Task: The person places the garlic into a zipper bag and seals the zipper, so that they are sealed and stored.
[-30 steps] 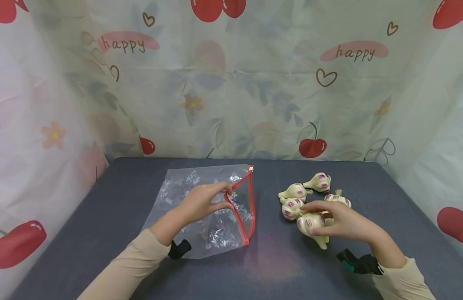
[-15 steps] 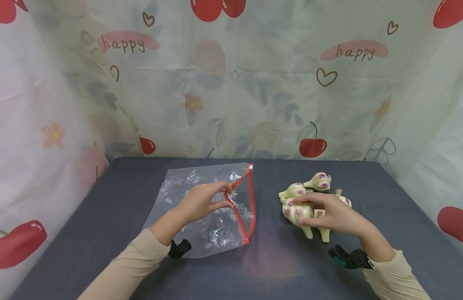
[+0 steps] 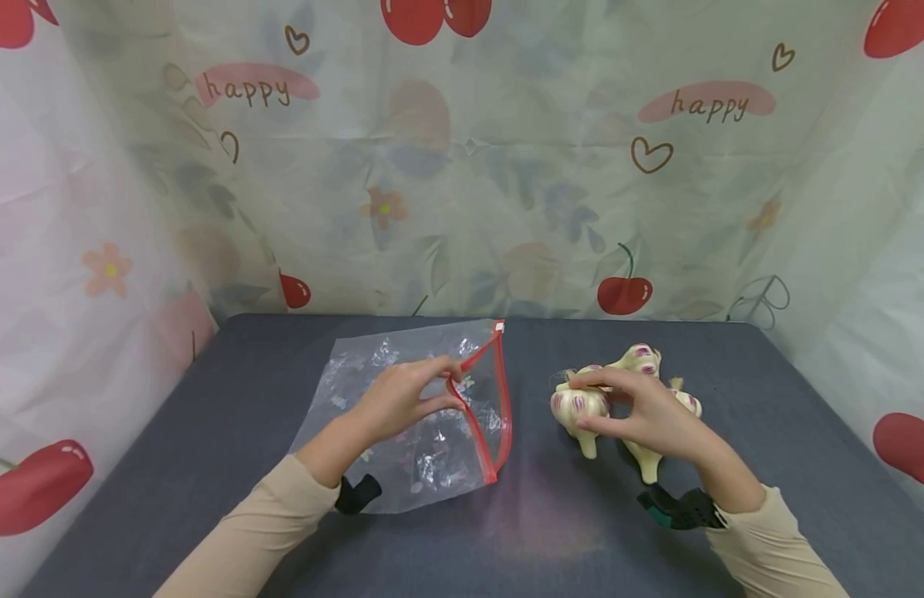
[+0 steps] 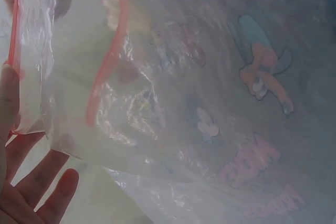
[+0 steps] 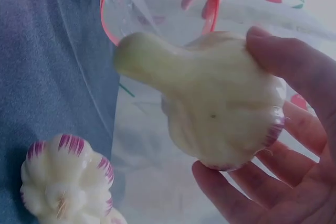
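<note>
A clear zip bag (image 3: 432,490) with a red zip edge and printed cartoon figures lies at left centre. My left hand (image 3: 402,400) pinches one side of its red rim, and the mouth gapes toward the right. In the left wrist view, fingers (image 4: 65,184) show beside the clear plastic (image 4: 173,145). My right hand (image 3: 649,407) grips a white garlic bulb (image 3: 577,407) with purple streaks, its stem pointing down toward me. Up close in the right wrist view, the garlic bulb (image 5: 220,103) sits between thumb and fingers, the bag's red mouth (image 5: 105,14) beyond it.
More garlic bulbs rest on the dark table (image 3: 552,515) behind and under my right hand, one at the back (image 3: 641,359), one at the right (image 3: 688,402) and one nearer (image 3: 645,461). A patterned curtain (image 3: 469,208) closes off the back and sides.
My right hand has gripped a garlic bulb from the group and moved it leftward, toward the bag. The left hand stays at the bag's rim, whose far corner has risen slightly.
</note>
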{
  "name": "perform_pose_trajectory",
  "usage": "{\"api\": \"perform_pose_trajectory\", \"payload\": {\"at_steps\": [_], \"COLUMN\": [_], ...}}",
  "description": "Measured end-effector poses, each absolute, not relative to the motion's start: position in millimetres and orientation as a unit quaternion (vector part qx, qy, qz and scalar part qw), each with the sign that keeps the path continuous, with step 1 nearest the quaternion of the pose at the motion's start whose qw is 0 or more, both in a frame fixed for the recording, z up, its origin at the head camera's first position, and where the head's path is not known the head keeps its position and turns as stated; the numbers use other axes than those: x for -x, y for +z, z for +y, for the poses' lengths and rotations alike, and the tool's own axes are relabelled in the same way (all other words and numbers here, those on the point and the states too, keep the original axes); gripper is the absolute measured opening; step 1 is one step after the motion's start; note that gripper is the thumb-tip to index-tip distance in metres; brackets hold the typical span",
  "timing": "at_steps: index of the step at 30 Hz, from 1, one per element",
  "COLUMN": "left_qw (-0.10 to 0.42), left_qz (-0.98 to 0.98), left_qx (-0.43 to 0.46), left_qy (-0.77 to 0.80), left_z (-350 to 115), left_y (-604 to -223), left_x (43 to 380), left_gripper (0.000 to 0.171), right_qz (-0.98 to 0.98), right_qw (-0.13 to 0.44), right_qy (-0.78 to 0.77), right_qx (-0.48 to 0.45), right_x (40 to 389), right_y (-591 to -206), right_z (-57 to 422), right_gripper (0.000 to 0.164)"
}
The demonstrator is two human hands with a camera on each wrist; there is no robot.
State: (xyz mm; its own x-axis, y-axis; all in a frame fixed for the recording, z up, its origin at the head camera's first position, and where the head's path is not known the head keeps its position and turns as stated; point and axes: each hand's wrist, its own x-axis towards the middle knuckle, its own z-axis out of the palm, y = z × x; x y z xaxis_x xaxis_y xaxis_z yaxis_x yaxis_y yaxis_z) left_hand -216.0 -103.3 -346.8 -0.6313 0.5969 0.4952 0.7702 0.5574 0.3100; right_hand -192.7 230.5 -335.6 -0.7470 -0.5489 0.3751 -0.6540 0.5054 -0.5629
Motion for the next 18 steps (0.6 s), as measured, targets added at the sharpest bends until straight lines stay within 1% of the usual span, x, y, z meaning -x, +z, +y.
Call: {"api": "perform_pose_trajectory", "payload": {"at_steps": [7, 18], "left_qw": [0.178, 0.179], "left_qz": [-0.864, -0.865], "left_qx": [0.396, 0.393], "left_qy": [-0.255, -0.255], "left_z": [-104.2, -104.2], "left_y": [-345.5, -345.0], "left_x": [217.5, 216.9], "left_gripper": [0.032, 0.032], "right_qz": [-0.862, -0.848], "right_qw": [0.077, 0.101], "right_qy": [0.370, 0.391], "right_qx": [-0.337, -0.344], "right_x": [192.4, 196.2], "right_y": [-329.9, -328.5], "right_z": [223.7, 212.4], "right_gripper": [0.040, 0.039]}}
